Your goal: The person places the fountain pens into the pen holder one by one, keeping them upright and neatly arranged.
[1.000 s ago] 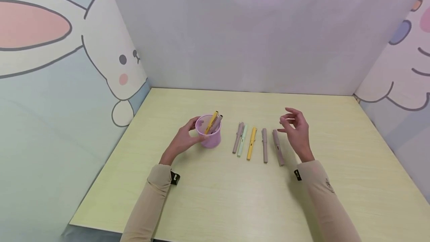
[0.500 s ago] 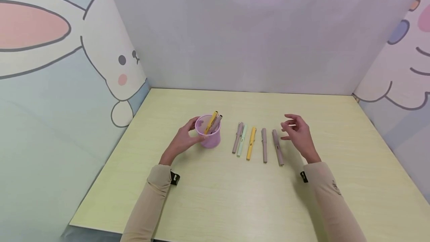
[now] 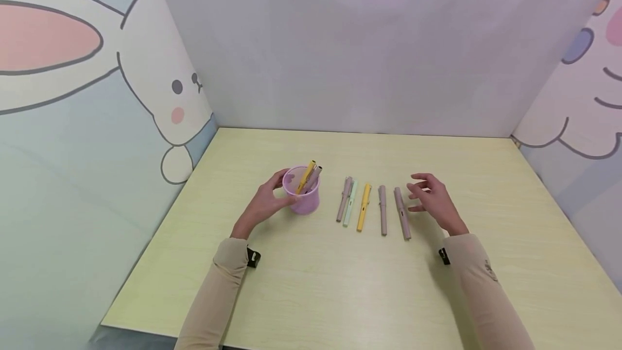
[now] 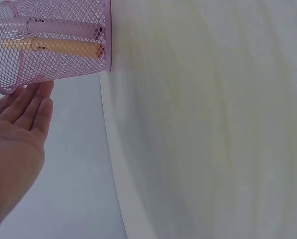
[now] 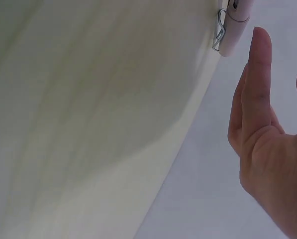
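A pink mesh pen cup (image 3: 306, 205) stands on the table with a yellow pen (image 3: 305, 176) and a mauve pen (image 3: 313, 178) leaning inside. My left hand (image 3: 264, 203) holds the cup from its left side, thumb at the front and fingers behind. In the left wrist view, fingertips (image 4: 48, 89) meet the cup's mesh wall. To the right of the cup, several capped pens lie in a row: a mauve one (image 3: 344, 199), a mint green one (image 3: 350, 203), a yellow one (image 3: 364, 208) and two more mauve ones. My right hand (image 3: 434, 201) hovers with loose fingers just right of the rightmost mauve pen (image 3: 402, 214), holding nothing.
The pale wooden table (image 3: 311, 290) reaches back to a plain light wall (image 3: 359, 58). Side panels with cartoon animals (image 3: 160, 80) border it on the left and right.
My right hand has moved slightly right and toward me, away from above the rightmost mauve pen, its fingers spreading a little. The left hand, cup and pens stay put.
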Demonstrator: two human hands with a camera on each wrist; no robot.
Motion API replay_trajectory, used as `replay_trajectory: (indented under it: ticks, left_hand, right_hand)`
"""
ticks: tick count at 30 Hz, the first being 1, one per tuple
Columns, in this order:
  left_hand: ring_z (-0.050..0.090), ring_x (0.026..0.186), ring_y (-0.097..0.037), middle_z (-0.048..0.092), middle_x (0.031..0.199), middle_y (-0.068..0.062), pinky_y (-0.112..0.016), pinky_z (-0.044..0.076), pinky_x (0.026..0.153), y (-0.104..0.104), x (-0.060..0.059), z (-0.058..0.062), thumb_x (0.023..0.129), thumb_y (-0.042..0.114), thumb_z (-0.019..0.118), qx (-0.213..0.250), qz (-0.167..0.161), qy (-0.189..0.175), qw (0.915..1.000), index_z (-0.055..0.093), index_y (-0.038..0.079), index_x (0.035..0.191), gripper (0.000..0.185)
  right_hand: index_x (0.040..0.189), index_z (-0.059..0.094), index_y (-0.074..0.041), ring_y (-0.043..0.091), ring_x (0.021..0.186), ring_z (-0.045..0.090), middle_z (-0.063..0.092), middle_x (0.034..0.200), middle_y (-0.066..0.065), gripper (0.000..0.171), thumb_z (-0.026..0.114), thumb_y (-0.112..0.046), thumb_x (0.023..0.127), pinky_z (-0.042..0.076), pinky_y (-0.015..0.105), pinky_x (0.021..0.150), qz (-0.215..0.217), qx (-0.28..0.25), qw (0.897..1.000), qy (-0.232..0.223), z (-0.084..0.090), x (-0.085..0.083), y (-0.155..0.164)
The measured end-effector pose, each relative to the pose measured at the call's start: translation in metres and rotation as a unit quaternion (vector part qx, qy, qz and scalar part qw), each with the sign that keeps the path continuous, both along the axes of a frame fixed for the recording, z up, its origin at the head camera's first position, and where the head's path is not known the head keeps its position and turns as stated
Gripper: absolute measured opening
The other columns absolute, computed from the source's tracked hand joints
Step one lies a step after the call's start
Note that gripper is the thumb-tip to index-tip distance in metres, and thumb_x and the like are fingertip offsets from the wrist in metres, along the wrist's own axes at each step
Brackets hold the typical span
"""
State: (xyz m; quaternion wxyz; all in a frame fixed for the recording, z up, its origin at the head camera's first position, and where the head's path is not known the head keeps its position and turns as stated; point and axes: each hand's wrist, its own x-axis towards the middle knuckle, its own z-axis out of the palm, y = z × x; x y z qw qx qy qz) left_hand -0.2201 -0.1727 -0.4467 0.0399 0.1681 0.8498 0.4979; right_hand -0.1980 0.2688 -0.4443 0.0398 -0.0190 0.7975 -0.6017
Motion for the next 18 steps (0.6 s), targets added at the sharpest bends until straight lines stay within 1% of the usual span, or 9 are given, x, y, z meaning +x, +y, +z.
replay_trajectory:
  ticks: [5, 12, 18]
  left_hand:
    - [0.050, 0.136, -0.037, 0.052, 0.151, -0.011, -0.063, 0.039, 0.109, -0.0002, 0.0004, -0.0002, 0.088, 0.034, 0.079, 0.001, -0.001, 0.004, 1.0000, 0.041, 0.011, 0.157, 0.081]
    - [0.050, 0.135, -0.037, 0.053, 0.151, -0.011, -0.063, 0.040, 0.108, -0.0002, 0.0003, -0.0005, 0.088, 0.032, 0.078, -0.002, 0.001, 0.001, 1.0000, 0.042, 0.011, 0.157, 0.081]
    - [0.050, 0.135, -0.037, 0.053, 0.149, -0.011, -0.063, 0.039, 0.109, 0.0004, 0.0001, 0.0001, 0.088, 0.031, 0.078, 0.001, -0.001, 0.003, 1.0000, 0.042, 0.011, 0.156, 0.080]
  right_hand:
    - [0.151, 0.031, 0.011, 0.023, 0.096, 0.062, 0.046, 0.128, 0.031, 0.060, 0.055, -0.024, 0.109, 0.063, 0.041, 0.074, 0.008, 0.004, 1.000, -0.021, 0.0009, 0.0002, 0.0000]
    - [0.152, 0.029, 0.011, 0.024, 0.097, 0.061, 0.044, 0.133, 0.033, 0.062, 0.054, -0.026, 0.109, 0.062, 0.038, 0.074, 0.019, 0.012, 0.999, -0.043, 0.0019, 0.0008, 0.0009]
    - [0.152, 0.029, 0.012, 0.021, 0.094, 0.061, 0.043, 0.134, 0.034, 0.062, 0.054, -0.025, 0.109, 0.062, 0.039, 0.074, 0.024, 0.013, 0.998, -0.054, 0.0002, -0.0006, 0.0035]
